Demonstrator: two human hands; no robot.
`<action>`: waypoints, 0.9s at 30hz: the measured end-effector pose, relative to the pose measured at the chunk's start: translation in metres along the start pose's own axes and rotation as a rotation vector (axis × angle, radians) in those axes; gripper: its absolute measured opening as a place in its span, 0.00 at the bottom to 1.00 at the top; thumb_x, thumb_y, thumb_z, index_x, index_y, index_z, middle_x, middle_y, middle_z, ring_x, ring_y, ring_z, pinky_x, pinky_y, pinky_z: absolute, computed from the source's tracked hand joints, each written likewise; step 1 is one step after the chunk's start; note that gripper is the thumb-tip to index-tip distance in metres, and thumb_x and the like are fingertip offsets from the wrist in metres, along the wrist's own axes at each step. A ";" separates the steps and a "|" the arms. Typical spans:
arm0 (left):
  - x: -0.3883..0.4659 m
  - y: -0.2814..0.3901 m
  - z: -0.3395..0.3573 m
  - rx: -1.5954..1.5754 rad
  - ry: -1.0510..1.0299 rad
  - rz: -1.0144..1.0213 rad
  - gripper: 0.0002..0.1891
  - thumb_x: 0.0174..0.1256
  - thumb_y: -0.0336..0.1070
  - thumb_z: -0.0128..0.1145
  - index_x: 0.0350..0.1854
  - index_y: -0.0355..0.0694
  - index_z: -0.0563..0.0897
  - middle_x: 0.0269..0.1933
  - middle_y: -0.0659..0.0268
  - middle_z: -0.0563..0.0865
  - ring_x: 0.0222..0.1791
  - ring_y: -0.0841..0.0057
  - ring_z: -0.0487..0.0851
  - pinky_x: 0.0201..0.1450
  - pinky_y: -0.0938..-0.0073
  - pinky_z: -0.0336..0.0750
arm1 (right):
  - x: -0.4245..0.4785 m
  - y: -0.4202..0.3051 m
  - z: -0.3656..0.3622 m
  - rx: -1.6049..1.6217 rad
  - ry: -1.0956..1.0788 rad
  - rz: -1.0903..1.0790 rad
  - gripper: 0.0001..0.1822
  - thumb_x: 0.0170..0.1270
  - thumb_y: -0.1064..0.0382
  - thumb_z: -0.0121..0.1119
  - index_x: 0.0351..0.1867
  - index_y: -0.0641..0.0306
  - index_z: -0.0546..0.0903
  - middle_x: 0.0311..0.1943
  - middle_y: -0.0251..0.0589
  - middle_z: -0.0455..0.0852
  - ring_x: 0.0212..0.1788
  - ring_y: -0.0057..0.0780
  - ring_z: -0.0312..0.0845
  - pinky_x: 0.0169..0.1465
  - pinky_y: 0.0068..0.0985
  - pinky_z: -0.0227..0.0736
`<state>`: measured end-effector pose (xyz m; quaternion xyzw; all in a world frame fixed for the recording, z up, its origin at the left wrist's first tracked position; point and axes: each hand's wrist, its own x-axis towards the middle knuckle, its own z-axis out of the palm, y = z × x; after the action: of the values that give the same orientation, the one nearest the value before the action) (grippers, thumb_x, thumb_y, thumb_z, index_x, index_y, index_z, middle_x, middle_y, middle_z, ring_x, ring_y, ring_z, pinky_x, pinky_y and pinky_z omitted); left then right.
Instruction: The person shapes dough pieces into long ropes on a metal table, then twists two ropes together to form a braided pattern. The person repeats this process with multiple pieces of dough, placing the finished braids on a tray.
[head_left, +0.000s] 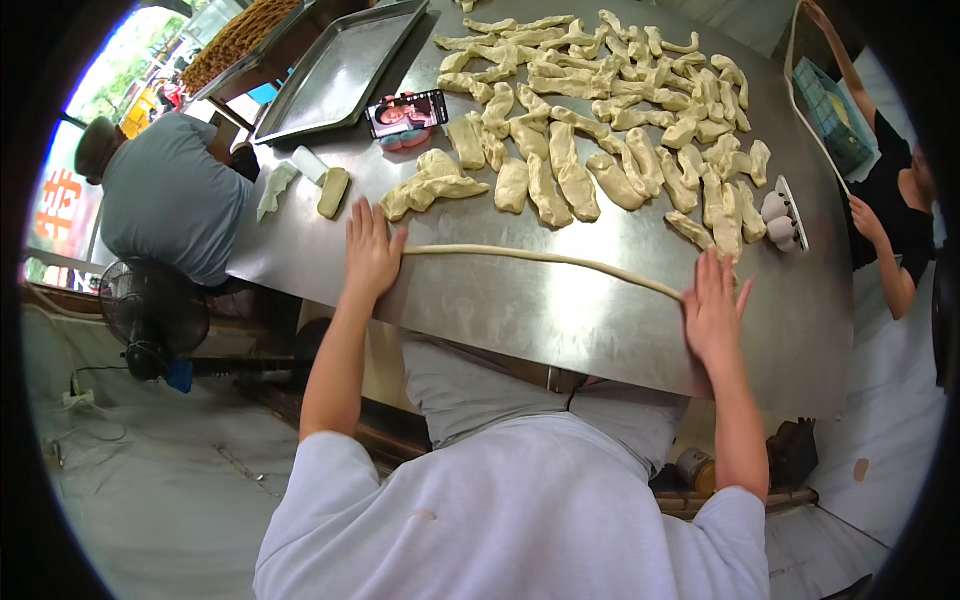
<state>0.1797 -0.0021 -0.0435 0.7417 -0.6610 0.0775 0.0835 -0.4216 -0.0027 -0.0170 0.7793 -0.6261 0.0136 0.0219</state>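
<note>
A long thin rope of dough (544, 257) lies on the stainless steel table (480, 307), bowed slightly between my two hands. My left hand (371, 251) rests flat, fingers extended, over its left end. Over the right end lies my right hand (714, 307), palm down with the thumb spread. Neither hand grips the rope; the ends under the palms are hidden. Just beyond my left fingertips is a lump of dough (431, 186). Many short dough pieces (574, 172) are heaped across the back of the table, some touching the area by my right fingertips.
A metal tray (337, 67) and a propped phone (407, 112) stand at the back left, near a dough scraper (332, 193). A second phone on a stand (784, 217) is at right. One person (176, 187) sits left; another (892, 187) holds a dough rope at right. A fan (154, 315) stands lower left.
</note>
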 end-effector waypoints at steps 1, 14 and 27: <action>-0.011 0.000 -0.005 -0.054 -0.017 0.047 0.38 0.89 0.52 0.55 0.89 0.28 0.69 0.92 0.34 0.62 0.94 0.38 0.56 0.92 0.35 0.52 | -0.009 0.000 -0.001 0.019 -0.020 -0.044 0.41 0.87 0.47 0.55 0.93 0.62 0.63 0.95 0.46 0.58 0.97 0.46 0.45 0.95 0.64 0.28; -0.034 -0.038 -0.076 -1.056 -0.930 0.023 0.11 0.89 0.40 0.62 0.55 0.37 0.88 0.36 0.73 0.85 0.39 0.81 0.82 0.49 0.74 0.75 | 0.017 0.065 -0.048 1.068 -0.646 -0.055 0.06 0.83 0.64 0.65 0.50 0.62 0.89 0.31 0.22 0.82 0.33 0.14 0.74 0.38 0.21 0.70; 0.045 -0.006 -0.127 -0.684 -0.198 0.160 0.21 0.77 0.38 0.75 0.69 0.42 0.94 0.63 0.58 0.93 0.49 0.66 0.93 0.56 0.62 0.88 | 0.023 -0.027 -0.051 0.265 -0.068 -0.547 0.18 0.72 0.55 0.74 0.59 0.55 0.90 0.72 0.43 0.85 0.81 0.46 0.74 0.80 0.51 0.69</action>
<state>0.1899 -0.0159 0.0904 0.6207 -0.7096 -0.2138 0.2559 -0.3900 -0.0163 0.0349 0.9151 -0.3860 0.0626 -0.0982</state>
